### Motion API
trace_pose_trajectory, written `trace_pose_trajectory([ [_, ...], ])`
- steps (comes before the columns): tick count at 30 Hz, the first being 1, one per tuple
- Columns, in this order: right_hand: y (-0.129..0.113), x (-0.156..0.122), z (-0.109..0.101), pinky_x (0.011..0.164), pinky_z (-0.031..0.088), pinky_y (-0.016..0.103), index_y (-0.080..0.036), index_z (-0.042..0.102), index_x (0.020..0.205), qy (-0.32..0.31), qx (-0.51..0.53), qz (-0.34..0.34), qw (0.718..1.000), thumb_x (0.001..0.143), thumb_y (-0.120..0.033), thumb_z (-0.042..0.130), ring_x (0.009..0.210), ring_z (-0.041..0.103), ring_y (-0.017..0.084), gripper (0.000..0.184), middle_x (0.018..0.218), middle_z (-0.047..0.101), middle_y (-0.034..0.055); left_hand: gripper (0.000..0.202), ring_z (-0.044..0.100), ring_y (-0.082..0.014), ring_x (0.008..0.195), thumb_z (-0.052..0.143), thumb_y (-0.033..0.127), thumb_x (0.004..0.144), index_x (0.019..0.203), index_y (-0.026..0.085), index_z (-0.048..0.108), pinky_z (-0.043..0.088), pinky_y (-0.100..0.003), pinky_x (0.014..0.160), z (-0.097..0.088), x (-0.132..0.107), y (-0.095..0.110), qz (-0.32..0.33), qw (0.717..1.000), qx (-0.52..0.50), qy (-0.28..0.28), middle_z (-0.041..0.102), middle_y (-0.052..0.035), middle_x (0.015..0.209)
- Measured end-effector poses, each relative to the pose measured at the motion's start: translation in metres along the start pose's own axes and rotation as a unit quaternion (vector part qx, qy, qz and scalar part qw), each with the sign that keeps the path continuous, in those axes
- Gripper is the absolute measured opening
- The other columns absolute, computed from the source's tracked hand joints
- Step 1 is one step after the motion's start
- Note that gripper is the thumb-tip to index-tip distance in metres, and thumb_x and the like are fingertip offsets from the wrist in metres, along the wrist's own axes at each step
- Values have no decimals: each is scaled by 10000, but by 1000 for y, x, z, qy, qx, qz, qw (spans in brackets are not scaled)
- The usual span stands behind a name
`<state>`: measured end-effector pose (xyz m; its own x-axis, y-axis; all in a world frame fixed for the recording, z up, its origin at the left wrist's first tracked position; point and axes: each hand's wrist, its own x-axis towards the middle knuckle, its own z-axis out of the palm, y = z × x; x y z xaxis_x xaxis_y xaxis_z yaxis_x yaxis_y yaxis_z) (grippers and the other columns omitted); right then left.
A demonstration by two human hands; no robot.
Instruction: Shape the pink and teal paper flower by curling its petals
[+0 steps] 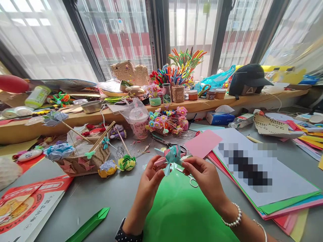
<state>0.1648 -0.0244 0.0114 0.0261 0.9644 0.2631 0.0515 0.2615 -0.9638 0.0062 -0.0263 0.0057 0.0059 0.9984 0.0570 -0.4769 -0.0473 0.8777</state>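
Observation:
Between my two hands is a folded paper flower (172, 155) in light blue-green with some pink, held up over the grey table. My left hand (153, 174) pinches its left side, thumb below and fingers behind. On the right, my right hand (200, 173) grips a petal edge between thumb and fingertips. Beneath them lies a shiny green rounded thing (186, 211), perhaps a balloon. Scissors (193, 182) with a white handle show partly behind the right fingers. A second pair of scissors with dark handles (185, 148) lies just beyond the flower.
A stack of coloured paper (277, 174) lies at right, beside a pink sheet (204, 143). On the left stand a cardboard box (101, 161) with paper flowers and a folded green paper strip (88, 227). A lidded plastic cup (138, 126) and a wooden ledge (118, 114) are behind.

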Motion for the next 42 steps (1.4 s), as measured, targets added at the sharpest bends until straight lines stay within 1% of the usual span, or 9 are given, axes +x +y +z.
trace_pose_trajectory([
  [4, 0, 2, 1, 560, 521, 263, -142, 645, 749, -12, 45, 64, 997, 705, -393, 644, 574, 620, 148, 255, 640, 649, 27, 560, 483, -263, 1109, 729, 370, 587, 1101, 245, 546, 416, -363, 877, -6, 4, -4, 36, 999, 22, 0, 582, -71, 1129],
  [8, -4, 2, 2, 551, 516, 235, -139, 649, 727, -50, 81, 87, 992, 695, -365, 658, 560, 612, 127, 228, 609, 636, 9, 594, 530, -274, 1056, 760, 292, 547, 1099, 219, 553, 410, -364, 894, -1, 2, -1, 57, 995, 78, -26, 611, -79, 1091],
  [11, -5, 1, 4, 530, 505, 214, -142, 651, 707, -105, 91, 97, 986, 696, -340, 661, 535, 600, 110, 199, 569, 620, -10, 652, 539, -279, 1048, 769, 286, 524, 1130, 244, 535, 442, -341, 856, 6, -2, 4, 65, 990, 123, -14, 592, -68, 1144],
  [15, -7, -1, 4, 518, 498, 218, -150, 649, 707, -148, 84, 101, 980, 689, -348, 662, 505, 587, 105, 200, 539, 613, -20, 507, 547, -276, 1010, 764, 266, 523, 1007, 223, 617, 468, -309, 780, 4, -4, 9, 75, 981, 178, 8, 612, -69, 1107],
  [20, -8, 0, 0, 522, 481, 222, -151, 639, 671, -162, 56, 52, 984, 753, -414, 583, 513, 577, 108, 281, 555, 615, -1, 472, 569, -271, 965, 767, 318, 516, 955, 213, 629, 440, -330, 804, -3, -2, 6, 32, 994, 107, -3, 639, -66, 1039],
  [25, -6, 3, -4, 520, 471, 213, -153, 602, 670, -83, 34, 33, 995, 760, -427, 574, 535, 562, 107, 290, 596, 598, -1, 480, 603, -261, 902, 746, 306, 555, 996, 209, 582, 415, -382, 840, 0, -2, -1, 1, 999, 44, 16, 663, -62, 929],
  [30, -4, 3, -4, 528, 465, 208, -156, 598, 717, -74, -3, 16, 997, 770, -389, 576, 573, 556, 111, 240, 619, 584, 0, 476, 594, -248, 902, 733, 292, 570, 1002, 176, 571, 417, -351, 834, 4, -2, -4, 27, 992, 119, 35, 647, -69, 969],
  [35, -7, 0, -4, 577, 488, 224, -174, 611, 771, -97, -17, -44, 994, 781, -333, 579, 663, 583, 128, 163, 722, 610, 14, 470, 581, -237, 905, 716, 287, 605, 1031, 173, 552, 416, -328, 826, -1, 0, -6, 55, 973, 220, 44, 641, -59, 964],
  [42, -9, -4, -2, 607, 502, 234, -214, 620, 945, -146, -47, -125, 980, 767, -253, 614, 690, 576, 119, 182, 834, 589, 19, 356, 554, -220, 918, 618, 214, 692, 1038, 207, 533, 411, -330, 815, -5, 0, -8, 124, 906, 405, 24, 599, -48, 1023],
])
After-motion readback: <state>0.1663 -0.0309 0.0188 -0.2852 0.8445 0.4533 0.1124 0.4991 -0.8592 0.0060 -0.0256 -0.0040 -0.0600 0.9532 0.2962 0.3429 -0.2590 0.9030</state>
